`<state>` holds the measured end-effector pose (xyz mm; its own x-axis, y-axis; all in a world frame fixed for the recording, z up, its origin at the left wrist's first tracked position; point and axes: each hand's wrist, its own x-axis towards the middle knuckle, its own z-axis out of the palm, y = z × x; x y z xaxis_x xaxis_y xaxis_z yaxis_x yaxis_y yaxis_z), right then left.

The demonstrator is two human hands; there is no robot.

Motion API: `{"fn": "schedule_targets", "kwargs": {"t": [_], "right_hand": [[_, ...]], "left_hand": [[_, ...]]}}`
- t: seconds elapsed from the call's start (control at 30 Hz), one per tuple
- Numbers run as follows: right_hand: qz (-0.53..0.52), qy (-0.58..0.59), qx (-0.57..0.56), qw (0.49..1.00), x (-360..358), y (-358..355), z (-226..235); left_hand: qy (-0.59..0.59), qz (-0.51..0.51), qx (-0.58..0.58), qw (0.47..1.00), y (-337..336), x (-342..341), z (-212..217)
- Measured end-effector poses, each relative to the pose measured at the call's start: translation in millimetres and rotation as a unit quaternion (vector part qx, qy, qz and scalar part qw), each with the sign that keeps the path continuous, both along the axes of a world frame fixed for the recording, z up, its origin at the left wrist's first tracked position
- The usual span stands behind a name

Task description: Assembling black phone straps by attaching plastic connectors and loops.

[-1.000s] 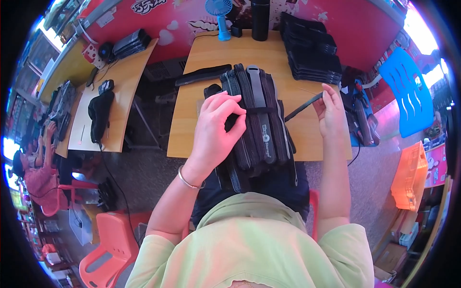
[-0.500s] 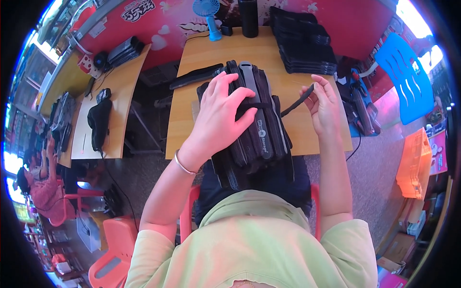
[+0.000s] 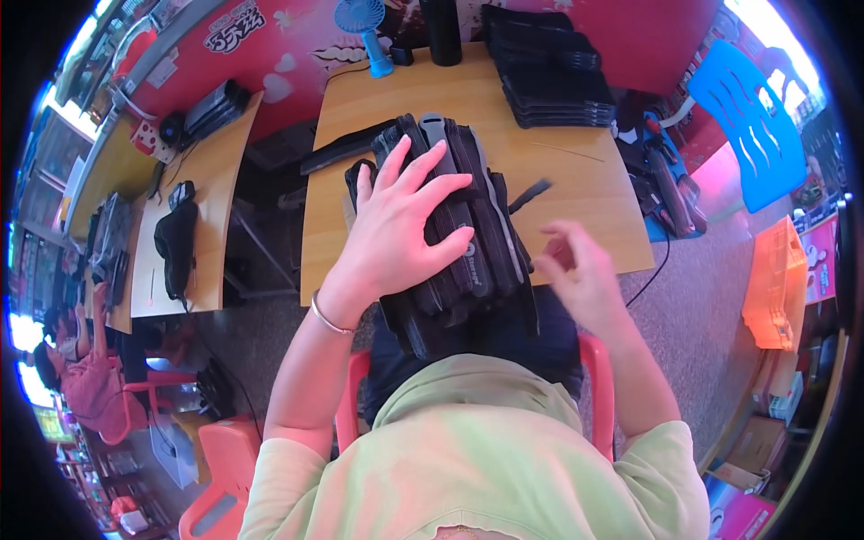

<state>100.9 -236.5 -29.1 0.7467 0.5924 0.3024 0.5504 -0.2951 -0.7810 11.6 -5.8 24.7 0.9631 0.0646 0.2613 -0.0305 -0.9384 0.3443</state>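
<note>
A thick bundle of black fabric straps (image 3: 481,265), with grey pieces among them, stands at the near edge of the wooden table (image 3: 576,193) and overhangs it toward my lap. My left hand (image 3: 400,225) lies spread over its top and left side, fingers apart, pressing on it and hiding part of it. From the bundle's right side a narrow black band (image 3: 529,195) sticks out with its end free. Right of the bundle and nearer to me is my right hand (image 3: 580,274), slightly blurred, fingers loosely bent and apart, holding nothing.
Behind the bundle lies a flat black strip (image 3: 346,148). Stacked black pieces (image 3: 553,76), a dark bottle (image 3: 441,31) and a blue fan (image 3: 364,27) stand farther back. A second table (image 3: 211,202) is at left, a blue chair (image 3: 751,126) at right. Another person (image 3: 99,387) sits far left.
My right hand has let go of the black band and moved down toward me. The band's free end now rests beside the bundle. My left hand has spread its fingers wider on the straps.
</note>
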Motion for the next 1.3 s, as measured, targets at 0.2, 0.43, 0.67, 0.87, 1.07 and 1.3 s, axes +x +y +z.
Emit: {"fn": "schedule_targets", "kwargs": {"t": [0.2,0.43,0.67,0.87,1.07,1.3], "right_hand": [[0.079,0.226,-0.067,0.969,-7,3,-1],[0.132,0.328,-0.033,0.935,-5,-5,-12],[0.110,0.431,0.044,0.895,26,-10,2],[0.098,0.463,0.070,0.878,56,-26,6],[0.066,0.386,0.095,0.915,42,-2,-1],[0.045,0.083,-0.065,0.993,42,29,-52]], "left_hand": [[0.005,0.001,0.002,1.000,-2,1,0],[0.004,0.001,0.011,1.000,-6,2,0],[-0.012,0.000,0.007,1.000,-3,3,-3],[-0.004,-0.004,0.011,1.000,-6,4,0],[-0.006,0.003,-0.007,1.000,-3,3,-3],[0.001,-0.003,-0.014,1.000,-6,5,0]]}}
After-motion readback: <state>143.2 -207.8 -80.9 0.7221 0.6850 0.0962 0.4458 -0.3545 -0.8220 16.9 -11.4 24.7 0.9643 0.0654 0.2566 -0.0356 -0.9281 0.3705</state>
